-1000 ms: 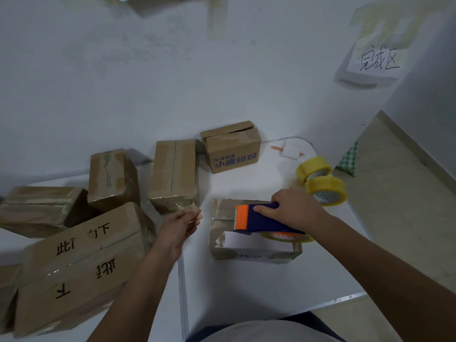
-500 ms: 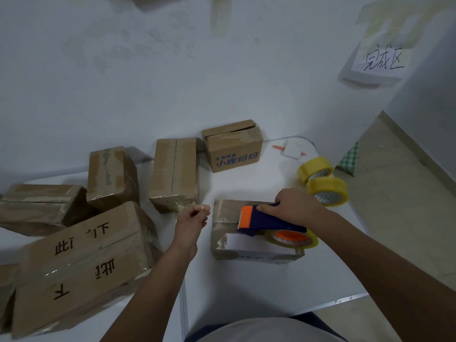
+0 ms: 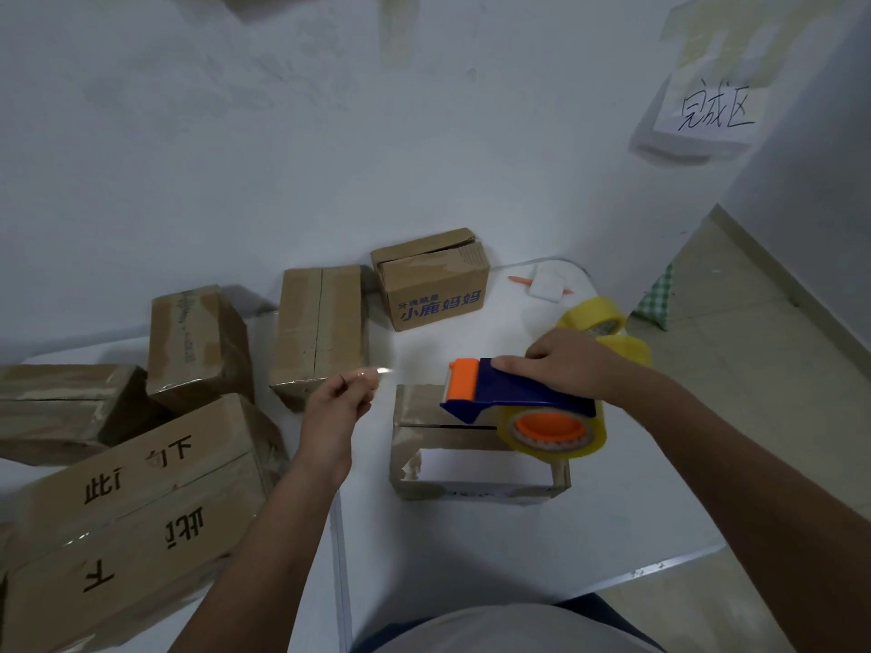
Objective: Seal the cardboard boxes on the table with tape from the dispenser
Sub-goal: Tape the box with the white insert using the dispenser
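A small cardboard box (image 3: 424, 445) with a white label on its front lies on the white table (image 3: 471, 558) in front of me. Above its top my right hand (image 3: 565, 367) grips a blue and orange tape dispenser (image 3: 499, 393) loaded with a yellowish clear roll. My left hand (image 3: 334, 407), left of the box, pinches the free end of the clear tape (image 3: 377, 371), which glints between my fingers and the dispenser's mouth.
Several taped boxes lie at the left: a large one with black characters (image 3: 132, 511), a long one (image 3: 320, 332) and others behind. A box with blue print (image 3: 433, 285) stands at the back. Two yellow tape rolls (image 3: 608, 332) sit near the table's right edge.
My right hand lifted the dispenser off the box top and tilted it. My left hand rose toward the dispenser and now pinches the tape end.
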`<state>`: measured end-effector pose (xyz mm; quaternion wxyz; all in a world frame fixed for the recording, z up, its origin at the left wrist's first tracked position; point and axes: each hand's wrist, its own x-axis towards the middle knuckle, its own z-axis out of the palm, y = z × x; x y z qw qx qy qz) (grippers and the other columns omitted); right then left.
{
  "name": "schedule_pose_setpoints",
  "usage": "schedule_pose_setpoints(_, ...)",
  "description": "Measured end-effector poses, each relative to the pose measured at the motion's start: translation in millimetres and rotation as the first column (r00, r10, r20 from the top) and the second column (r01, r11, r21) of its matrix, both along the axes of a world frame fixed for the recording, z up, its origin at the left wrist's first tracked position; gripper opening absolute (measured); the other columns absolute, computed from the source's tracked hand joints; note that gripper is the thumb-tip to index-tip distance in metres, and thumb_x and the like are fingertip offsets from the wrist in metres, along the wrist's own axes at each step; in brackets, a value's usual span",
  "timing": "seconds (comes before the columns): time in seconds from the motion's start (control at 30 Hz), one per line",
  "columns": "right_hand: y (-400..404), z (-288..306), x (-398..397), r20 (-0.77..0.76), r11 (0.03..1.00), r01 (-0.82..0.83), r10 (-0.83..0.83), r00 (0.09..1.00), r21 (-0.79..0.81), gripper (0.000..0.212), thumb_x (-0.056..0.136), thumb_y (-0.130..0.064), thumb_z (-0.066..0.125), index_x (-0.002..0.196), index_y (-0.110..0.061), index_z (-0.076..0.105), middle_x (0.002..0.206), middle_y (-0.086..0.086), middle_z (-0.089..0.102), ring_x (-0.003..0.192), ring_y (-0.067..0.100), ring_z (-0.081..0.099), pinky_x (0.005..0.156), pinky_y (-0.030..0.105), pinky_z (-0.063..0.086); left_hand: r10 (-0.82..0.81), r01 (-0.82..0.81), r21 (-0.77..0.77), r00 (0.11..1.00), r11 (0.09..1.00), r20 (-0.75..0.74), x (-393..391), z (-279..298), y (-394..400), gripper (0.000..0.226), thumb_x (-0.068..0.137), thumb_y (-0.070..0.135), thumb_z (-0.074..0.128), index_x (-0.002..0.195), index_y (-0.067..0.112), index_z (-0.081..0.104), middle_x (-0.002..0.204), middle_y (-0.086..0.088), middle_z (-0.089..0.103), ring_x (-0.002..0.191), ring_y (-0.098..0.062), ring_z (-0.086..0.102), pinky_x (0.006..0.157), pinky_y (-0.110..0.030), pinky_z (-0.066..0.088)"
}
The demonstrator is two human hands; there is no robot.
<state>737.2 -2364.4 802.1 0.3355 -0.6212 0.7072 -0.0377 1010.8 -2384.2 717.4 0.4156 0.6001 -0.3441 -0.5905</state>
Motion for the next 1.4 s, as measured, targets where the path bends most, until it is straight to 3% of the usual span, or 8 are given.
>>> schedule_pose_setpoints(0.37,2.9,-48.5,35.9,-0.276,0.98,-0.147,0.105,0.955,-0.137,0.061,0.084,-0.076,0.042,0.067,-0.019,0.06,0.067,-0.002,0.058,0.064,0.015,0.058,0.054,0.029,0.042,0.086,-0.094,0.144,0.994,0.985,0.064,21.7,-46.2,23.3,0.01,0.094,0.015,0.064,0.097,0.007,0.07,0.09,-0.005,0.066,0.09,-0.018,0.059,0.081,-0.025,0.049)
schedule_pose_setpoints(0.53,-4.5,-52.7,45.5,-0.349,0.986,-0.124,0.078,0.934,-0.111,0.064,0.083,-0.076,0.043,0.079,-0.016,0.065,0.074,0.0,0.061,0.07,0.017,0.06,0.057,0.028,0.045,0.098,-0.106,0.181,0.994,0.978,0.05,20.1,-59.9,19.6,0.008,0.094,0.016,0.065,0.094,0.01,0.07,0.092,-0.006,0.066,0.091,-0.018,0.06,0.082,-0.025,0.048)
schedule_pose_setpoints(0.77,-7.6,-52.3,51.6,-0.382,0.989,-0.125,0.084,0.92,-0.083,0.06,0.085,-0.074,0.044,0.077,-0.017,0.06,0.07,-0.002,0.055,0.07,0.018,0.059,0.055,0.027,0.04,0.09,-0.097,0.23,0.995,0.968,0.041,18.2,-77.1,17.7,0.007,0.094,0.016,0.065,0.094,0.011,0.069,0.095,-0.008,0.066,0.093,-0.019,0.06,0.081,-0.024,0.049)
schedule_pose_setpoints(1.03,-5.5,-52.2,53.6,-0.398,0.99,-0.106,0.06,0.915,-0.095,0.059,0.085,-0.074,0.044,0.073,-0.017,0.058,0.067,-0.002,0.054,0.067,0.017,0.057,0.05,0.026,0.035,-0.072,0.046,0.271,0.993,0.962,0.089,-11.8,-89.8,23.4,0.015,0.1,0.016,0.053,0.1,0.011,0.067,0.108,-0.01,0.068,0.093,-0.021,0.064,0.071,-0.025,0.049)
schedule_pose_setpoints(1.13,-3.2,-52.6,54.4,-0.409,0.989,-0.104,0.054,0.911,-0.102,0.06,0.085,-0.074,0.043,0.074,-0.017,0.059,0.067,-0.002,0.053,0.067,0.017,0.057,0.051,0.026,0.036,-0.133,0.075,0.276,0.972,0.958,0.196,-16.6,-91.5,22.5,0.013,0.1,0.028,0.054,0.103,0.021,0.065,0.128,-0.002,0.05,0.109,-0.023,0.055,0.077,-0.031,0.045)
schedule_pose_setpoints(1.27,-2.8,-52.6,55.2,-0.406,0.99,-0.089,0.038,0.913,-0.108,0.06,0.085,-0.074,0.044,0.07,-0.017,0.056,0.066,-0.002,0.052,0.066,0.017,0.056,0.05,0.026,0.035,-0.174,0.079,0.312,0.941,0.947,0.291,-18.7,-85.8,19.6,0.02,0.101,0.032,0.054,0.112,0.015,0.057,0.126,0.001,0.027,0.108,-0.022,0.047,0.088,-0.037,0.046)
schedule_pose_setpoints(1.33,-2.9,-51.1,54.8,-0.399,0.989,-0.083,0.028,0.916,-0.123,0.059,0.085,-0.073,0.044,0.065,-0.018,0.052,0.064,-0.002,0.051,0.063,0.016,0.054,0.048,0.026,0.032,-0.247,0.105,0.395,0.912,0.912,0.328,-13.1,-88.2,16.0,0.028,0.098,0.032,0.058,0.116,0.011,0.05,0.128,-0.005,0.028,0.103,-0.027,0.054,0.087,-0.04,0.054)
schedule_pose_setpoints(1.4,-1.8,-50.4,54.9,-0.391,0.988,-0.08,0.022,0.92,-0.134,0.058,0.085,-0.073,0.045,0.063,-0.019,0.05,0.063,-0.002,0.051,0.062,0.016,0.054,0.047,0.026,0.031,-0.368,0.179,0.454,0.853,0.873,0.371,-5.7,-92.2,14.6,0.02,0.097,0.026,0.059,0.108,0.009,0.054,0.123,-0.01,0.041,0.094,-0.027,0.057,0.075,-0.034,0.055)
